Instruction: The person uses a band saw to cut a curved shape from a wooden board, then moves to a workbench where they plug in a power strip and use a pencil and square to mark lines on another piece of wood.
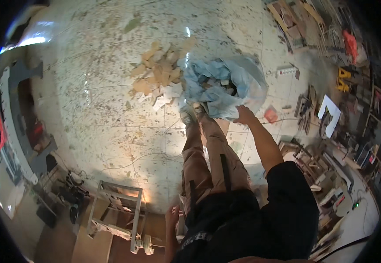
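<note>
A large pale blue plastic bag [225,70] lies on the floor just beyond my feet, its mouth gaping, with small scraps inside. My right hand [245,115] reaches to the bag's near edge. Its thumb and fingers are apart; whether they touch the plastic is hard to tell. My left hand [172,216] hangs low beside my left hip, fingers loosely bent, with nothing visible in it. Left of the bag spreads a pile of tan and white paper-like scraps [160,72]. My shoes [187,117] stand close against the bag.
A white power strip [287,71] and a small reddish bag [270,115] lie to the right. Wood pieces and tools [306,109] crowd that side. A thin cable [129,163] crosses the stained tiles. A metal frame [118,210] stands at lower left, near a grey machine [17,118].
</note>
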Motion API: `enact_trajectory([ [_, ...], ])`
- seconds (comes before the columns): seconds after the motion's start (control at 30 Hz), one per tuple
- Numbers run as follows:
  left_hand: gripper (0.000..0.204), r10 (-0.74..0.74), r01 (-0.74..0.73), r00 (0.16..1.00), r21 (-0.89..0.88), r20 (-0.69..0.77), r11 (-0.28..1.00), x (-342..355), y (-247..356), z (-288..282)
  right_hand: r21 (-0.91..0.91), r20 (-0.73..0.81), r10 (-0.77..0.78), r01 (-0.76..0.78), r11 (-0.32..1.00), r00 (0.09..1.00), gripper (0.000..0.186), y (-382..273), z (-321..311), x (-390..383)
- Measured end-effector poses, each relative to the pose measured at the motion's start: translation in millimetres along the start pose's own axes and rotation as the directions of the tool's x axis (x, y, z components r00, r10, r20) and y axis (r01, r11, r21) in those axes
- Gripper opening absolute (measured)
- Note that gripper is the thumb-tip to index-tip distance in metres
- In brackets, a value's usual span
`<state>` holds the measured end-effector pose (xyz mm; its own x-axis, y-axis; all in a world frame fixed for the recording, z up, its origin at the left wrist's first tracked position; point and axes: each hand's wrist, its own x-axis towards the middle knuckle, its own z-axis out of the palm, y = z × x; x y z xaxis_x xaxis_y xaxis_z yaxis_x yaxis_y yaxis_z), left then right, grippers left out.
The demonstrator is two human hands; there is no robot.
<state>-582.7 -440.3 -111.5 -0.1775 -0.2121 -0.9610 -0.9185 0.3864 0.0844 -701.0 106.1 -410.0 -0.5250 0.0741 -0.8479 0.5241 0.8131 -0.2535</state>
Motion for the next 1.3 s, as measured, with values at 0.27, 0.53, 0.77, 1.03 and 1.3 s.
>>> enact_trajectory([
  [0.27,0.033,-0.139,0.125,0.976,-0.092,-0.168,0.988,9,-2,-50,-0.403,-0.251,-0.033,-0.074,0.912,0.967,0.126,-21,26,89],
  [0.53,0.033,-0.15,0.155,0.982,0.03,-0.115,0.988,9,-2,-51,-0.393,-0.269,-0.034,-0.077,0.916,0.963,0.023,-1,30,100],
  [0.77,0.036,0.042,-0.042,0.997,-0.002,-0.063,0.999,38,6,-59,0.022,-0.142,0.06,-0.058,0.998,0.988,0.032,9,46,2],
  [1.03,0.037,0.231,-0.23,0.973,0.015,-0.024,0.973,58,29,-66,0.194,-0.066,0.088,-0.073,0.978,0.994,0.08,-11,39,-103],
  [1.3,0.037,0.416,-0.414,0.909,0.173,0.026,0.894,62,56,-58,0.1,-0.158,0.059,-0.044,0.994,0.986,0.057,-32,9,-136],
])
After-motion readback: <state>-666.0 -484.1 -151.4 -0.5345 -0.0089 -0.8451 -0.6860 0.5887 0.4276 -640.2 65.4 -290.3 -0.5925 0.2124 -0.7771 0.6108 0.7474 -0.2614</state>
